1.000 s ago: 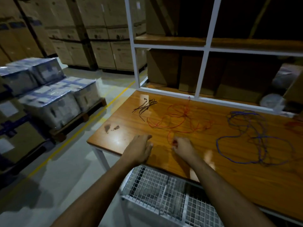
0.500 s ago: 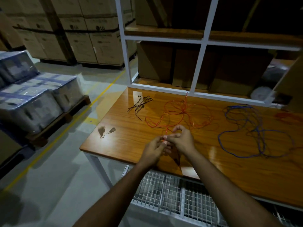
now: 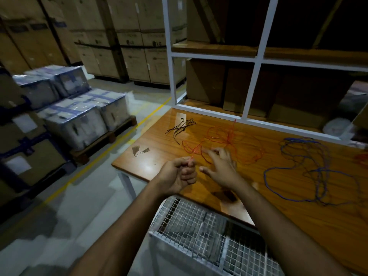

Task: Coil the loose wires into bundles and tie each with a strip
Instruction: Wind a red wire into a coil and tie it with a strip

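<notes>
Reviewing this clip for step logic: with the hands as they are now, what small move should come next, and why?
Probably the right hand should take the red wire just beyond the left hand and lay a first loop back into that grip. The left hand already pinches one end of the wire, the right hand is open and holds nothing, and the wire lies uncoiled on the table.

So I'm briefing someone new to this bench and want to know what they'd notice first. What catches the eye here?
First the two hands at the table's near edge: the left hand pinches an end of the red wire, while the right hand reaches over it with fingers spread. The red wire sprawls loose across the middle of the wooden table, with a blue wire tangled to its right and short black strips near the far left corner.
</notes>
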Motion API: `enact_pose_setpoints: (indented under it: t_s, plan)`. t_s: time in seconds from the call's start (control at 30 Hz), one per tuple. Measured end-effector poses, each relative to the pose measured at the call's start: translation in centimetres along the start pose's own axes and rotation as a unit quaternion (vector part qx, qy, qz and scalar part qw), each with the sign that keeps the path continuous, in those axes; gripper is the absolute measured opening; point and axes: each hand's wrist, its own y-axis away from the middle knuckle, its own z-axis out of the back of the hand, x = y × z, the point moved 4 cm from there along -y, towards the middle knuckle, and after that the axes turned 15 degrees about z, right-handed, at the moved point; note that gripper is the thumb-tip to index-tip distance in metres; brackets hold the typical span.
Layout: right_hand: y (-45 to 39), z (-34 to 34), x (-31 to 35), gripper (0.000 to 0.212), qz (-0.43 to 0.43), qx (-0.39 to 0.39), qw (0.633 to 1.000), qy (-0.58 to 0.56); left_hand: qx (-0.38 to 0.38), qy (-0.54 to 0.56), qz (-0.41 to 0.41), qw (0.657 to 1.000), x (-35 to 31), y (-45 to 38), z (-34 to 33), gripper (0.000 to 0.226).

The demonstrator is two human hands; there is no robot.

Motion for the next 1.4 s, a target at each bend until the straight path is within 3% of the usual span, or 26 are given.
enact_pose_setpoints:
  t_s: [0.1, 0.27, 0.4, 0.47, 0.57, 0.73, 0.87, 0.93, 1.0, 1.1, 1.2, 1.3, 1.4]
  plan:
    - [1.8, -0.3, 0.1, 0.049, 0.007, 0.038, 0.999, 0.013, -0.021, 0.016, -0.02, 0.999, 0.6, 1.5, -0.8, 0.022]
    - [5.3, -1.2, 0.7, 0.063, 0.01, 0.078, 0.997, -0.013, -0.131, -0.034, -0.033, 0.99, 1.2, 4.8, -1.7, 0.039]
    - [6.9, -0.7, 1.7, 0.017, 0.077, 0.06, 0.995, 0.035, -0.289, -0.152, -0.078, 0.942, 0.1, 7.8, -2.2, 0.035]
    - [7.4, -0.4, 2.3, 0.015, 0.095, 0.026, 0.995, 0.005, -0.328, -0.172, -0.098, 0.923, -0.7, 9.1, -2.4, 0.033]
    - [7.7, 0.2, 2.9, 0.014, 0.088, -0.029, 0.995, -0.043, -0.347, -0.151, -0.117, 0.918, -2.2, 10.6, -2.4, 0.031]
    - [6.9, 1.5, 5.8, 0.03, 0.114, -0.034, 0.991, 0.061, -0.344, -0.103, -0.139, 0.923, -4.4, 12.4, -2.0, 0.032]
    - [4.8, 1.4, 9.4, 0.022, 0.14, 0.054, 0.984, 0.101, -0.29, -0.02, -0.174, 0.941, -6.4, 13.5, -1.9, 0.032]
    - [4.2, 1.3, 11.5, 0.036, 0.18, 0.12, 0.967, 0.135, -0.264, -0.004, -0.185, 0.947, -7.0, 14.0, -1.9, 0.032]
    - [3.8, 2.5, 14.0, 0.047, 0.229, 0.126, 0.95, 0.17, -0.24, -0.007, -0.189, 0.952, -7.6, 14.0, -2.2, 0.031]
    - [2.5, 5.4, 19.6, 0.047, 0.329, 0.034, 0.934, 0.138, -0.21, -0.038, -0.194, 0.958, -8.9, 15.2, -2.1, 0.029]
    - [2.7, 9.2, 22.2, 0.029, 0.433, -0.112, 0.884, 0.134, -0.218, -0.094, -0.198, 0.951, -8.8, 15.4, -4.0, 0.03]
    - [1.7, 11.1, 23.5, 0.016, 0.432, -0.205, 0.868, 0.134, -0.187, -0.11, -0.2, 0.955, -8.8, 15.8, -4.8, 0.029]
    - [-0.1, 13.1, 23.3, 0.007, 0.349, -0.279, 0.893, 0.059, -0.133, -0.075, -0.181, 0.972, -9.2, 16.2, -5.3, 0.032]
